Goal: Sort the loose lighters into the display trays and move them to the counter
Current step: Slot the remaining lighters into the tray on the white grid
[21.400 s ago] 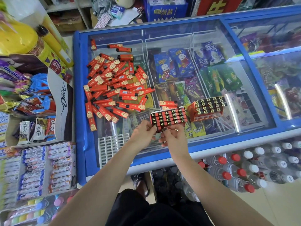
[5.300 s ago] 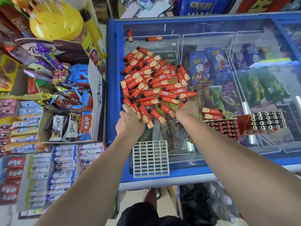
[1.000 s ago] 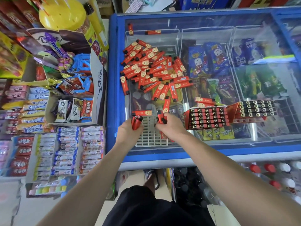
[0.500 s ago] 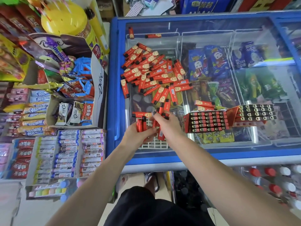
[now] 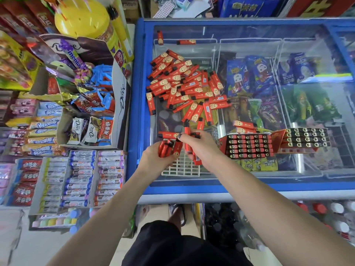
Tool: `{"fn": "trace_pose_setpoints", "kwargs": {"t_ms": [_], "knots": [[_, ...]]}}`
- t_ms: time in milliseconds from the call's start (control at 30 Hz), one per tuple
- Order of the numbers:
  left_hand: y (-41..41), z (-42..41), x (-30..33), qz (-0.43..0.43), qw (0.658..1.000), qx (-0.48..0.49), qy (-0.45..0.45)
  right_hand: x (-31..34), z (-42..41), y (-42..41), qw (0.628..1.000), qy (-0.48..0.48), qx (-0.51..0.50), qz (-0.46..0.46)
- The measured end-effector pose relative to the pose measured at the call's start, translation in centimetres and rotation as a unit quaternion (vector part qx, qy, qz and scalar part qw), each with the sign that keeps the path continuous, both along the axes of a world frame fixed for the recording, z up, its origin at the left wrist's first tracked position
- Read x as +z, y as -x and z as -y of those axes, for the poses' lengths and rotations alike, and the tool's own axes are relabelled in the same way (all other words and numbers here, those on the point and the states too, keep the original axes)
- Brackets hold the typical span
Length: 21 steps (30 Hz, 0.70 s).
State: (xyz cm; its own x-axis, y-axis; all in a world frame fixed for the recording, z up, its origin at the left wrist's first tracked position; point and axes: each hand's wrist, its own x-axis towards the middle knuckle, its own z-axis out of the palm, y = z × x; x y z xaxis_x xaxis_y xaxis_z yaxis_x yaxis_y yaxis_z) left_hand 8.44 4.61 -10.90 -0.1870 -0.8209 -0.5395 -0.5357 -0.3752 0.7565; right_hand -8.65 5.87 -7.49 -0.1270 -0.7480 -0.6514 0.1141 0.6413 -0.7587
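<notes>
A heap of loose red lighters (image 5: 184, 83) lies on the glass lid of a blue freezer (image 5: 138, 112). Near the lid's front edge sits a white empty grid tray (image 5: 180, 167). My left hand (image 5: 153, 158) grips a bunch of red lighters above that tray. My right hand (image 5: 201, 146) holds several more lighters and touches the left hand's bunch. To the right lie two filled display trays, one (image 5: 249, 145) beside the other (image 5: 305, 139), black lighter tops up. Two lighters (image 5: 244, 126) lie just behind the nearer filled tray.
Two stray lighters (image 5: 160, 37) rest at the lid's far edge. Left of the freezer stand candy and chocolate boxes (image 5: 92, 120) and a yellow jar (image 5: 84, 16). Bottles (image 5: 336, 210) are stacked below the freezer's front at right. My feet are on the floor below.
Both hands came together above the white grid tray, each with a bunch of lighters picked from the heap. The heap's near edge has thinned since five seconds ago.
</notes>
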Motion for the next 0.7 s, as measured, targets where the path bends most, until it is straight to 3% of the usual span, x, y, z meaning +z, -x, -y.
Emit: {"fn": "trace_pose_setpoints", "kwargs": {"t_ms": [367,700], "knots": [[-0.7,-0.1,-3.0,0.046,0.991,0.127,-0.023,-0.9,1.4,-2.3,0.997,0.038,-0.066,-0.023],[-0.8,0.3,-3.6,0.077,0.991,0.107,-0.013,-1.3,2.4,-2.9,0.998,0.045,-0.038,-0.031]]}}
